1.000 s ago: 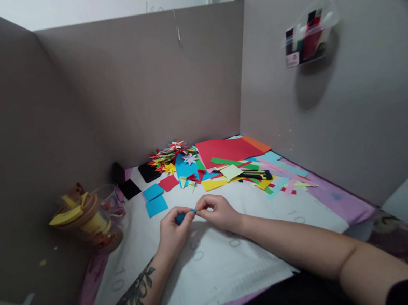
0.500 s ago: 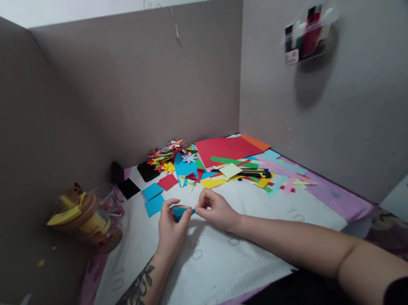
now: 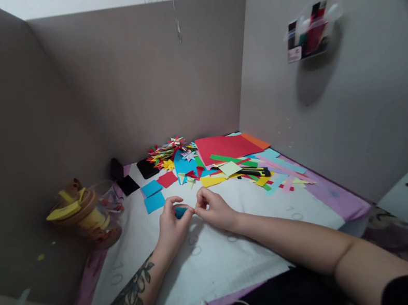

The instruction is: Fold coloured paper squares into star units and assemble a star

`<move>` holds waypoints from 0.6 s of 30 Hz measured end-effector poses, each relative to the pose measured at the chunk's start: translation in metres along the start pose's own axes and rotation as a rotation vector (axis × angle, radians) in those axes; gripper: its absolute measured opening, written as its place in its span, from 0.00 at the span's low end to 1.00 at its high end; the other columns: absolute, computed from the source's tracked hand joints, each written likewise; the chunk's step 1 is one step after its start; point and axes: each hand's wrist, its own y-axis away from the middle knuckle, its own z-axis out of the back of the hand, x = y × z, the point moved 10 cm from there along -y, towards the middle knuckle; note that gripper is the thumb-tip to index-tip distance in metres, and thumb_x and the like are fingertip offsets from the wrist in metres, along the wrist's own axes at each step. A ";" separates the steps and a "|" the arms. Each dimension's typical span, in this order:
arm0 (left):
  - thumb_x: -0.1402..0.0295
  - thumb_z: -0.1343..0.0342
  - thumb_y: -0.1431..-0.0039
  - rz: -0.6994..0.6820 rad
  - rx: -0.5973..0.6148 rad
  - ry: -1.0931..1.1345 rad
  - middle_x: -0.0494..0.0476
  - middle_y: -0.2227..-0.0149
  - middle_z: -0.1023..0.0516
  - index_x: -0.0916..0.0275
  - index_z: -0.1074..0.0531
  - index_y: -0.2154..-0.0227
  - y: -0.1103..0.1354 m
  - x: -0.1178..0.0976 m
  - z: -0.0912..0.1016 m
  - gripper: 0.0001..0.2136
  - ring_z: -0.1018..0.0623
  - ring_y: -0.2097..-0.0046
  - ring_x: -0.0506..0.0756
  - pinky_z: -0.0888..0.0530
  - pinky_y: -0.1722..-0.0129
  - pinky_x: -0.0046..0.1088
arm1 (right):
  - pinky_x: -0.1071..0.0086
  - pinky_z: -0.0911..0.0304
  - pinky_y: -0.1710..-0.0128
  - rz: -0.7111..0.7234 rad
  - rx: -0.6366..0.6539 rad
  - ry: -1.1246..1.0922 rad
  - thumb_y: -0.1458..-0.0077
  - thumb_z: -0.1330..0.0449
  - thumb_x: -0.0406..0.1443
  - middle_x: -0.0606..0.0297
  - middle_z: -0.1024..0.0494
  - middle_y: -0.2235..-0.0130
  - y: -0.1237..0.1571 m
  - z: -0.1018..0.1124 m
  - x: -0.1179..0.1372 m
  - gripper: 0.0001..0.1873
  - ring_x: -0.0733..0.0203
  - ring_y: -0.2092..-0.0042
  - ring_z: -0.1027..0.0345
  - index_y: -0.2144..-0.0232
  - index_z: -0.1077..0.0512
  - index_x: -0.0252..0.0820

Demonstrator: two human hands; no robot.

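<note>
My left hand (image 3: 172,220) holds a small blue piece of paper (image 3: 180,212), apparently folded, between thumb and fingers over the white cloth (image 3: 218,276). The thumb and forefinger of my right hand (image 3: 217,212) are pinched at the paper's right end, against my left fingertips. The fingers hide most of the paper, so its exact shape cannot be made out. Just beyond my left hand lie two blue paper squares (image 3: 155,201) and a red square (image 3: 167,179). Small folded red and pale green pieces (image 3: 190,181) sit behind my hands.
Folded paper stars (image 3: 167,153) are heaped at the back, beside red sheets (image 3: 222,147). Paper strips (image 3: 280,181) and a yellow-black cutter (image 3: 255,171) lie to the right. A brown-and-yellow pot (image 3: 88,215) stands left. Grey panels (image 3: 147,78) enclose three sides.
My fingertips have drawn slightly closer together, and less of the blue paper shows between them. The view has shifted a little; other things lie as before.
</note>
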 end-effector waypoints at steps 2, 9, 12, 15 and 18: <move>0.67 0.43 0.51 0.005 -0.009 0.009 0.49 0.72 0.25 0.59 0.40 0.58 -0.001 0.002 0.001 0.17 0.27 0.72 0.49 0.32 0.73 0.23 | 0.72 0.47 0.72 -0.041 -0.013 -0.036 0.57 0.44 0.30 0.74 0.39 0.76 -0.001 0.001 -0.005 0.09 0.67 0.74 0.45 0.75 0.43 0.44; 0.68 0.43 0.52 0.017 0.000 0.035 0.43 0.78 0.33 0.61 0.41 0.55 -0.004 0.005 -0.001 0.20 0.32 0.77 0.47 0.37 0.77 0.20 | 0.72 0.46 0.72 -0.123 -0.050 -0.222 0.57 0.43 0.30 0.75 0.38 0.77 -0.004 0.005 -0.024 0.12 0.67 0.74 0.44 0.73 0.44 0.44; 0.69 0.44 0.51 0.024 0.012 -0.010 0.42 0.79 0.33 0.61 0.41 0.56 -0.002 0.005 -0.002 0.19 0.33 0.78 0.47 0.38 0.77 0.20 | 0.72 0.44 0.69 -0.117 0.032 -0.161 0.55 0.44 0.31 0.72 0.35 0.74 -0.005 -0.004 -0.027 0.09 0.66 0.72 0.41 0.68 0.37 0.43; 0.71 0.46 0.52 -0.008 0.039 -0.111 0.42 0.79 0.33 0.60 0.40 0.57 0.000 0.002 -0.005 0.18 0.32 0.77 0.47 0.38 0.76 0.21 | 0.71 0.44 0.68 -0.045 0.107 0.022 0.54 0.44 0.30 0.69 0.33 0.72 -0.005 -0.011 -0.021 0.05 0.65 0.69 0.40 0.71 0.32 0.42; 0.73 0.47 0.52 -0.017 0.072 -0.124 0.44 0.76 0.31 0.60 0.41 0.56 0.001 0.004 -0.010 0.19 0.30 0.75 0.48 0.35 0.74 0.22 | 0.72 0.45 0.69 0.016 0.087 0.118 0.55 0.43 0.31 0.69 0.33 0.73 -0.004 -0.009 -0.013 0.02 0.65 0.69 0.40 0.77 0.32 0.40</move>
